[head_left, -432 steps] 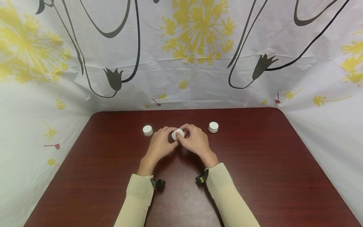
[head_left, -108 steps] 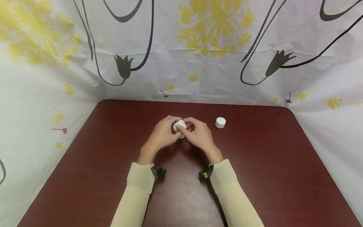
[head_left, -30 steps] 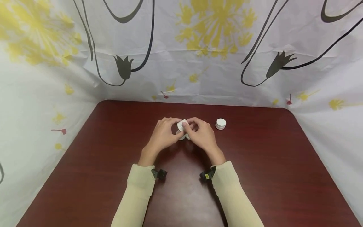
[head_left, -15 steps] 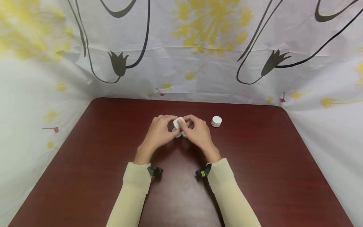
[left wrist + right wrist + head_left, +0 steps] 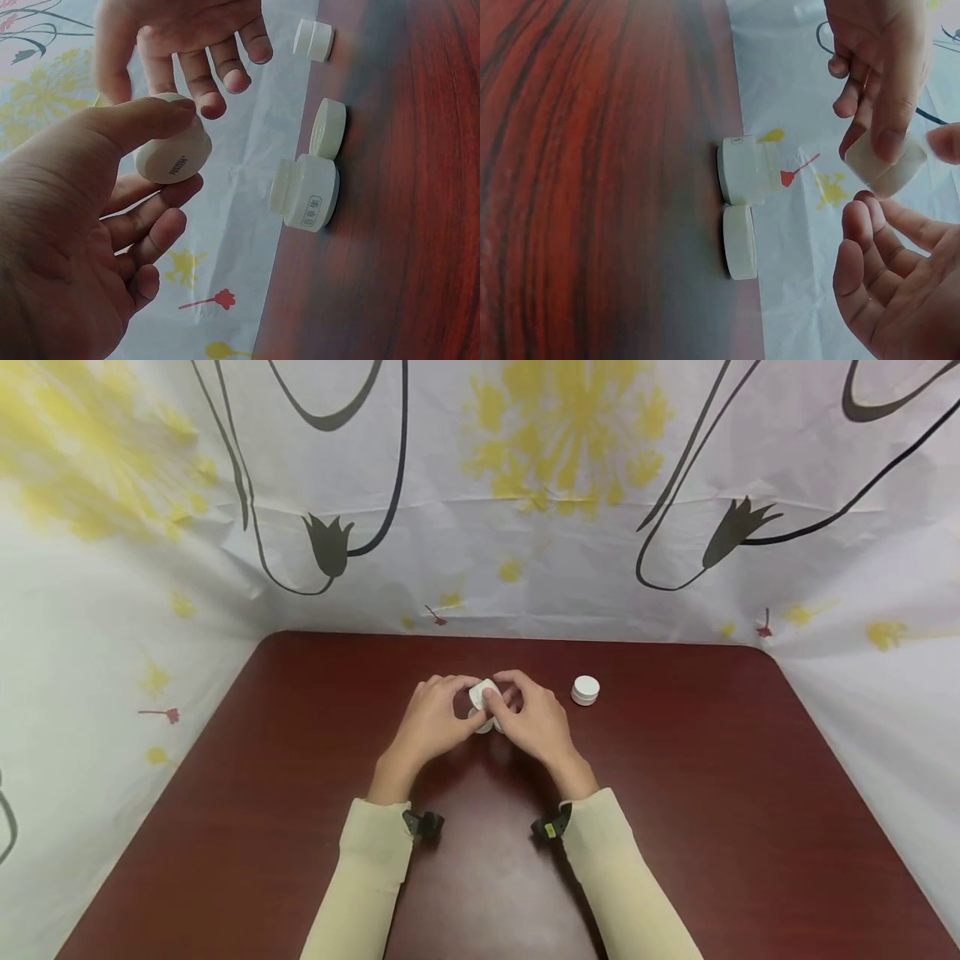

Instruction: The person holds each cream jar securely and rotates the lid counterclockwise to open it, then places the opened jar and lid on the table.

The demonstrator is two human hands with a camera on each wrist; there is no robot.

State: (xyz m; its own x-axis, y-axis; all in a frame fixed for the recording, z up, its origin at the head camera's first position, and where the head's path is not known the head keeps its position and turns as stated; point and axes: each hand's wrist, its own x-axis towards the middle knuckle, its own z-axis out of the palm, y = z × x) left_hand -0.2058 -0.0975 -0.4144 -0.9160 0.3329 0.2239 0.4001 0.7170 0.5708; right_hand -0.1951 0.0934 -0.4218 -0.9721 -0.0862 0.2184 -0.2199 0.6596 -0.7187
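My left hand point(image 5: 433, 720) holds a small white jar point(image 5: 174, 156) above the table, its thumb across one face and its fingers behind. Dark lettering shows on the jar in the left wrist view, and a seam runs round it in the right wrist view. Close against that jar is my right hand point(image 5: 904, 292), fingers loosely bent and apart, fingertips right at its edge, thumb a little off it. Below both hands stands an uncapped white jar point(image 5: 309, 193) with its neck bare. A round white lid point(image 5: 739, 242) lies right beside it.
Another capped white jar point(image 5: 585, 690) stands to the right of my hands, toward the back of the dark red table point(image 5: 675, 827). A white cloth point(image 5: 450, 468) printed with flowers hangs behind the table and along both sides.
Earlier, one jar stood left of my hands; that spot is now bare. An uncapped jar and a lid now show beneath my hands. Over the last second the hands barely move.
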